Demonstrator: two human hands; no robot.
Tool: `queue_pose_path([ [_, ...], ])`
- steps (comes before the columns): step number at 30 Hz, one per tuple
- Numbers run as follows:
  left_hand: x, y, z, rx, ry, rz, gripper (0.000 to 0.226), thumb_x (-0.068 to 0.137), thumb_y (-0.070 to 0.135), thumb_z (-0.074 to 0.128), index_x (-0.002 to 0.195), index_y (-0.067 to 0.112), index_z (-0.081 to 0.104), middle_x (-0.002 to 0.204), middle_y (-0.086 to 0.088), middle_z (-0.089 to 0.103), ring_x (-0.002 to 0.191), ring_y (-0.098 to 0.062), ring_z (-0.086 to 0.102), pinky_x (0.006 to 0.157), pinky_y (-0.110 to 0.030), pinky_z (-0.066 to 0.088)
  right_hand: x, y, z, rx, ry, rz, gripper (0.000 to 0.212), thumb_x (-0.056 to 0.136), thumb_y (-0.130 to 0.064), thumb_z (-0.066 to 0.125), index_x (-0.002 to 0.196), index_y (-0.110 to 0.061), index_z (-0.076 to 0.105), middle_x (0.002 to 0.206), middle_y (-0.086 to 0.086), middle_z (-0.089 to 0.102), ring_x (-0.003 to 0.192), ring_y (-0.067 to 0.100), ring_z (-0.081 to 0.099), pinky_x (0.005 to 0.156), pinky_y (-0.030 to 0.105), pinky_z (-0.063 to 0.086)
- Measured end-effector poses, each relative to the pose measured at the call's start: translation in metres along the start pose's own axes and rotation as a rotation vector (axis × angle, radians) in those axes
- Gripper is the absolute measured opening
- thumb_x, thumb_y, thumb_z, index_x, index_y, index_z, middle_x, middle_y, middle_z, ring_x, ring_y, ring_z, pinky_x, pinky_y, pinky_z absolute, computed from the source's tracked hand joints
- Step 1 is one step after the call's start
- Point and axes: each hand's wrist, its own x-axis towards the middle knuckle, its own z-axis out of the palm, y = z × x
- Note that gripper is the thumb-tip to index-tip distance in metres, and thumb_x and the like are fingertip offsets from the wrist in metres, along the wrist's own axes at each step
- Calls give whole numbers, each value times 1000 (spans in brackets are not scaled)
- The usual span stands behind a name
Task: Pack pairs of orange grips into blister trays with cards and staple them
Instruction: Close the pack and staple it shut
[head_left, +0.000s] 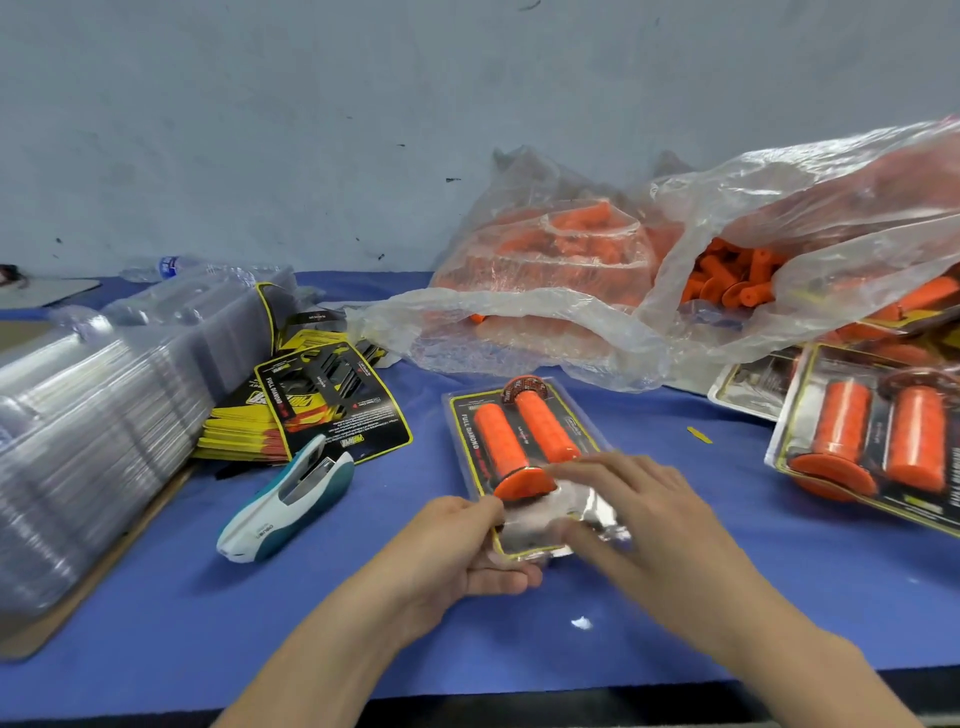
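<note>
Dead centre on the blue table cover (208, 597) lies the blister tray (584, 415), and everything else gets placed off it. Inside it sits a black-and-yellow card (462, 431) with two orange grips side by side on top: the left grip (498, 441), its flange toward the person, and the right grip (548, 428), its patterned flange at the far end. The left hand (467, 551) has the tray's near left corner, thumb on top and fingers curled underneath, a clear pinch. The right hand (639, 504) lies over the tray's near end, fingers fanned apart and fairly straight, tips down on the clear plastic. It's blurred, so how hard it presses I can't tell. Just left of the tray, the teal-and-white stapler (288, 501) lies on the cover, nobody touching it. Left of the tray and farther back there's a messy stack of cards (322, 410), and farther left again a long stack of empty clear trays (78, 415). Behind the tray are two crumpled clear bags, the first bag (545, 270) directly behind, the second bag (779, 249) behind and to the right with its mouth open, both full of loose orange grips. Right of the tray, finished packs (872, 441) overlap at the edge of view. A small yellow scrap (698, 435) lies between the tray and those packs, and a white scrap (582, 622) sits on the near side of the tray.
</note>
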Motion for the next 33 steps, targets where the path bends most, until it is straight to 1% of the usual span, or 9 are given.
queue_pose_path([
  [6,4,5,0,-12,-93,-63,23,93,18,49,102,5,65,87,-15,74,74,-25,72,58,-26,55,-6,-7,11,-174,-117,-199,39,79,-62,47,95,-34,71,92,-13,64,77,13,65,66,29,54],
  [11,13,6,0,130,24,-25,17,87,18,54,79,8,65,71,-10,67,58,-17,64,52,-22,49,-9,0,11,-181,-33,-217,20,92,-33,48,88,-34,67,83,-14,60,70,13,58,60,26,48],
  [14,24,13,-5,131,142,19,19,88,14,55,74,6,66,63,-6,61,48,-10,56,46,-19,45,-10,9,3,-161,-37,-228,12,85,-20,61,85,-32,64,84,-15,60,74,13,59,65,26,49],
  [18,38,23,-17,38,244,23,20,88,6,56,69,8,61,56,-2,55,43,-9,52,40,-17,42,-16,25,-5,-158,-77,-215,32,73,-2,66,86,-31,61,92,-16,61,78,14,58,79,25,42],
  [22,44,23,-14,-88,277,31,22,90,5,55,68,5,59,53,-5,62,45,-10,61,44,-17,50,-17,47,-16,-172,-100,-76,60,55,14,50,92,-31,66,107,-18,65,97,12,65,98,26,33],
  [25,42,20,-3,-221,282,43,22,91,3,54,69,3,58,53,-6,63,47,-11,64,46,-18,52,-18,53,-17,-121,2,73,79,49,24,55,102,-32,70,111,-16,67,101,17,66,93,24,33],
  [27,41,19,4,-314,265,43,22,91,1,53,69,3,58,55,-6,63,48,-12,65,47,-19,53,-12,40,-8,-100,130,80,60,69,11,62,111,-31,66,113,-13,65,98,18,63,86,25,35],
  [29,39,18,11,-352,236,41,22,91,0,53,70,5,60,62,-7,65,52,-13,66,50,-20,55,-1,22,4,-114,192,-8,28,88,-23,59,115,-32,64,118,-10,63,104,16,58,92,29,39],
  [33,33,11,22,-265,156,-6,18,89,4,52,76,4,64,71,-11,67,54,-13,64,52,-20,54,15,13,23,-238,109,-81,18,78,-27,80,93,-30,72,112,-3,67,98,23,66,90,41,50],
])
